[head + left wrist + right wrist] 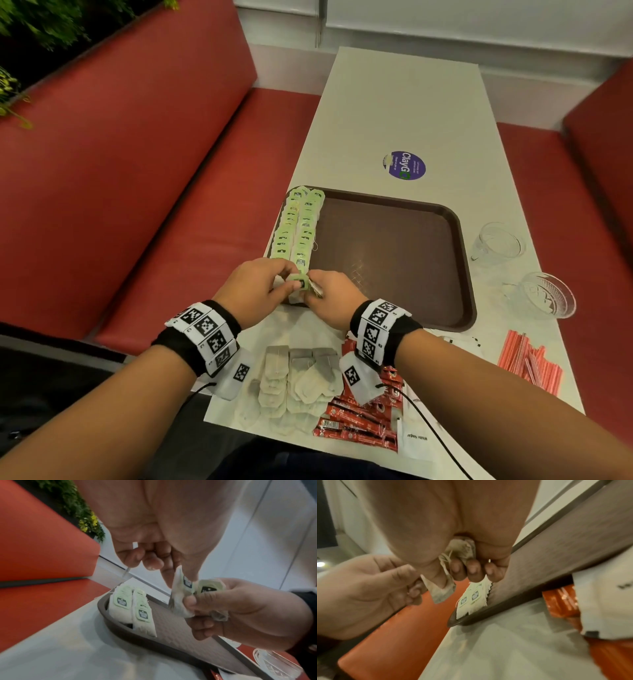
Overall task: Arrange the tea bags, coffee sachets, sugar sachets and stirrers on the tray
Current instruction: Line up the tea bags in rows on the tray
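A brown tray (394, 257) lies on the white table, with two rows of green-tagged tea bags (298, 229) along its left edge. Both hands meet over the tray's near left corner. My left hand (263, 287) pinches one tea bag (180, 592) by its top. My right hand (330, 294) has its fingers curled round a small bunch of tea bags (462, 550). Loose tea bags (294, 377), red coffee sachets (359, 421) and a white sugar sachet (416, 442) lie under my wrists. Red-striped stirrers (527, 359) are piled at the right.
Two glass bowls (498, 241) (544, 294) stand right of the tray. A purple sticker (404, 165) marks the table beyond it. Red bench seats (137, 171) flank the table on both sides. Most of the tray's floor is bare.
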Demonstrator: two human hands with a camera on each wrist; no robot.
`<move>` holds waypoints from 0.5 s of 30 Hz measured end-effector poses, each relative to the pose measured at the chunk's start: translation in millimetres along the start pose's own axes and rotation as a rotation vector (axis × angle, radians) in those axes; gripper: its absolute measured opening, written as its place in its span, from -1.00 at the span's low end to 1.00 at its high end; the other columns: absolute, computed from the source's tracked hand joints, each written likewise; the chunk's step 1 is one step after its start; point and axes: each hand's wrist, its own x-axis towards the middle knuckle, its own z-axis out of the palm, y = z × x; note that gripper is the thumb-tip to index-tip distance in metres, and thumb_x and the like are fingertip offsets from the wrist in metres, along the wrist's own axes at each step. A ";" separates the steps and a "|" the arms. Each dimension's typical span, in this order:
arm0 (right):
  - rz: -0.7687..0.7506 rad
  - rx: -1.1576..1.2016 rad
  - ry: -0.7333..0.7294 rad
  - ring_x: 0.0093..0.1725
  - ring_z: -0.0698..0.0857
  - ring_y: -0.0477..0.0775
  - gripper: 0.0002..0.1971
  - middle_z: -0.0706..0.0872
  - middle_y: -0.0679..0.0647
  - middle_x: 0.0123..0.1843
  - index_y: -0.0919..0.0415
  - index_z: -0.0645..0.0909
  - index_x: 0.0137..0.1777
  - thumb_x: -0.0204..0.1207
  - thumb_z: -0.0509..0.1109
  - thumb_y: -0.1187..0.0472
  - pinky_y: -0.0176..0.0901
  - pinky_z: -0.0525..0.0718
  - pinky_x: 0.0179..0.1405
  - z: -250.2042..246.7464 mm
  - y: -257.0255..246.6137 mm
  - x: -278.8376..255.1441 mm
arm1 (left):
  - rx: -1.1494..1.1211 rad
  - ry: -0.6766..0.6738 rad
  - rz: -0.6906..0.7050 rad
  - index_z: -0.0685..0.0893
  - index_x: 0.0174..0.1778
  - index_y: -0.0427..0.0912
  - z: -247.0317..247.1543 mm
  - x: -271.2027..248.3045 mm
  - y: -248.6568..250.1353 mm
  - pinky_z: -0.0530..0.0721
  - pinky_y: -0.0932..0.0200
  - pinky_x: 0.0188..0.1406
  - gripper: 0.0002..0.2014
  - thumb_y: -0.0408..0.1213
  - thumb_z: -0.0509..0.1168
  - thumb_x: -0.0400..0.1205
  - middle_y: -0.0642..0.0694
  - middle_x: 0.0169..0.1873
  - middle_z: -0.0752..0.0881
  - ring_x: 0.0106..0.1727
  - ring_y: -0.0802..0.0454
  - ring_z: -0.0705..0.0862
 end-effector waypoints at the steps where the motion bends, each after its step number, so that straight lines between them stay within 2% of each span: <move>1: 0.010 0.018 0.013 -0.17 0.68 0.11 -0.87 0.73 0.08 -0.15 0.19 0.61 -0.03 0.64 0.35 0.13 -0.04 0.62 -0.23 -0.5 0.3 2.6 | -0.016 -0.005 -0.029 0.72 0.01 0.11 1.9 1.0 -1.5 0.37 0.35 -0.35 -0.91 -0.12 0.45 0.61 0.25 -0.44 0.53 -0.32 0.35 0.54; 4: 0.074 0.010 -0.001 -0.22 0.65 0.12 -0.86 0.70 0.11 -0.19 0.23 0.62 -0.09 0.63 0.34 0.17 -0.07 0.58 -0.29 -2.3 0.0 11.1 | -0.076 -0.038 -0.146 0.70 0.03 0.09 12.7 7.6 -11.2 0.34 0.34 -0.44 -0.88 -0.19 0.44 0.62 0.18 -0.45 0.56 -0.44 0.26 0.50; 7: 0.161 -0.103 -0.049 -0.07 0.70 0.22 -0.85 0.75 0.17 -0.05 0.24 0.65 0.02 0.60 0.27 0.24 -0.05 0.65 -0.15 -6.0 3.2 21.7 | -0.089 -0.071 -0.250 0.67 0.08 0.07 23.0 19.3 -22.0 0.55 0.17 -0.26 -0.83 -0.27 0.41 0.63 0.15 -0.26 0.67 -0.38 0.25 0.54; 9: 0.231 -0.139 -0.076 0.00 0.70 0.21 -0.79 0.75 0.15 0.03 0.22 0.67 0.14 0.59 0.28 0.23 -0.05 0.69 -0.05 -7.4 6.4 25.3 | -0.061 -0.097 -0.323 0.64 0.12 0.07 28.3 25.3 -26.5 0.66 0.07 -0.10 -0.79 -0.27 0.42 0.62 0.13 -0.27 0.67 -0.27 0.17 0.62; 11: 0.267 -0.157 -0.116 0.03 0.70 0.20 -0.77 0.75 0.15 0.06 0.21 0.67 0.17 0.59 0.30 0.23 -0.07 0.69 -0.03 -7.9 8.4 27.1 | -0.054 -0.100 -0.368 0.62 0.11 0.10 34.2 28.8 -30.2 0.70 0.02 -0.04 -0.75 -0.26 0.45 0.59 0.11 -0.28 0.70 -0.22 0.12 0.67; 13: 0.269 -0.155 -0.161 0.01 0.70 0.20 -0.82 0.74 0.14 0.01 0.22 0.67 0.11 0.59 0.30 0.24 -0.09 0.67 -0.08 -7.2 9.1 28.7 | -0.057 -0.081 -0.392 0.59 0.09 0.13 38.0 30.9 -30.8 0.71 0.04 -0.05 -0.73 -0.23 0.48 0.57 0.13 -0.29 0.72 -0.21 0.14 0.69; 15: 0.257 -0.152 -0.182 -0.10 0.66 0.15 -0.93 0.68 0.05 -0.16 0.16 0.61 -0.08 0.60 0.30 0.26 -0.14 0.58 -0.19 -6.4 9.1 29.5 | -0.033 -0.067 -0.388 0.57 0.05 0.13 39.5 32.8 -30.6 0.70 0.08 -0.09 -0.73 -0.20 0.50 0.55 0.17 -0.30 0.72 -0.22 0.19 0.67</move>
